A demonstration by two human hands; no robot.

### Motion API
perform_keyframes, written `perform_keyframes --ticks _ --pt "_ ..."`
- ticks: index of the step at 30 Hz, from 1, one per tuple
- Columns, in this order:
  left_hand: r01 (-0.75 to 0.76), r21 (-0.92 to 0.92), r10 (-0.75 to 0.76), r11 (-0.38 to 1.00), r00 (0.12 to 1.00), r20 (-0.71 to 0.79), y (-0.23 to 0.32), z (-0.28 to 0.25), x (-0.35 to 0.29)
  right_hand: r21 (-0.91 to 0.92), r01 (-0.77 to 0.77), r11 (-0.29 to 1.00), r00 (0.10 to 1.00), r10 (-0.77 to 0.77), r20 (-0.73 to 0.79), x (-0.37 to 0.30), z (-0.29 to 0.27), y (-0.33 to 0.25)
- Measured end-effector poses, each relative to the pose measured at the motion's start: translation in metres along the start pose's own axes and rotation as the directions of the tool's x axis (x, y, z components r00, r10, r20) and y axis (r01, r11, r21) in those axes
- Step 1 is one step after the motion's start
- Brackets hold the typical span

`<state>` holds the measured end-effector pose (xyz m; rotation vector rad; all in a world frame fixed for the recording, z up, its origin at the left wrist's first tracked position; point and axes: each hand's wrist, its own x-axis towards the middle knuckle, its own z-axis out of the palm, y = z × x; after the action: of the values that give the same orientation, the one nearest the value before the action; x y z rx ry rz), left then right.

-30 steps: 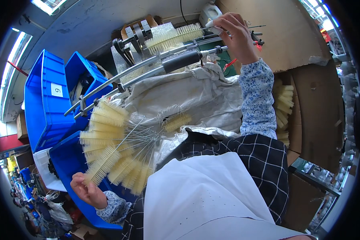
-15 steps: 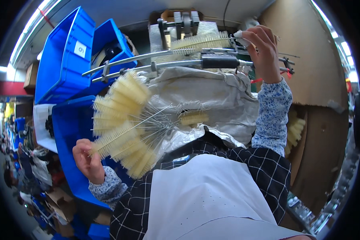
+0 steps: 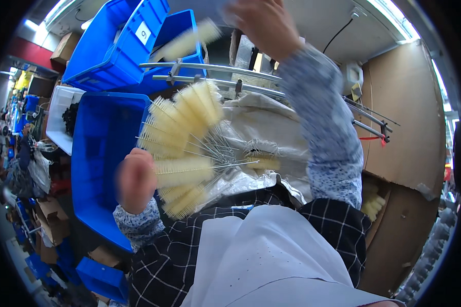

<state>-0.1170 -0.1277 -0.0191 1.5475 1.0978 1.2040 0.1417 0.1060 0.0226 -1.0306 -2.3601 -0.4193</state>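
My left hand (image 3: 137, 179), slightly blurred, is closed at the bristle end of a pale yellow bottle brush (image 3: 184, 171). That brush lies across a fanned pile of similar brushes (image 3: 171, 123), their twisted wire stems pointing right. My right hand (image 3: 266, 25) is at the top edge above the metal rods, its fingers smeared by motion. Just left of its fingertips, another blurred bottle brush (image 3: 189, 41) is in the air, tilted over the blue bins. I cannot tell whether my right hand still grips its stem.
Two parallel metal rods (image 3: 215, 67) run behind the pile, partly hidden by my right forearm. Blue bins (image 3: 112, 51) stand at the far left, and a large blue bin (image 3: 95, 169) is beside my left hand. White sheeting (image 3: 261, 112) covers the work surface. Cardboard (image 3: 404, 117) stands at right.
My right hand has swung left and up from the rods' right end, and the brush there has moved over to the blue bins. My left hand's brush now lies nearly level. The view has shifted.
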Motion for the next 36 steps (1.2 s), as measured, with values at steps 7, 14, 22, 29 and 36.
perform_keyframes --ticks 7,14,22,29,36 --pt "-0.015 -0.03 0.015 0.999 1.0 0.012 -0.015 -0.004 -0.005 0.418 -0.024 0.908 0.989 -0.038 0.141 -0.011 0.023 -0.067" --pt "-0.116 0.152 0.09 0.981 0.981 0.17 -0.025 0.057 0.012 0.555 -0.831 0.034 0.46 -0.519 0.72 -0.143 -0.006 -0.089" --pt "-0.151 0.709 0.096 0.688 0.988 0.118 -0.016 0.036 0.022 0.712 -0.633 0.305 0.758 0.055 0.65 -0.201 -0.011 -0.044" --pt "0.088 0.889 -0.221 0.449 0.975 0.015 -0.047 -0.016 0.009 -0.229 -0.6 0.767 0.762 0.635 0.131 -0.231 0.053 0.105" --pt "0.415 0.506 -0.419 0.756 0.901 -0.112 -0.054 -0.022 0.006 -0.261 -0.57 0.779 0.769 0.618 0.163 -0.225 0.072 0.117"
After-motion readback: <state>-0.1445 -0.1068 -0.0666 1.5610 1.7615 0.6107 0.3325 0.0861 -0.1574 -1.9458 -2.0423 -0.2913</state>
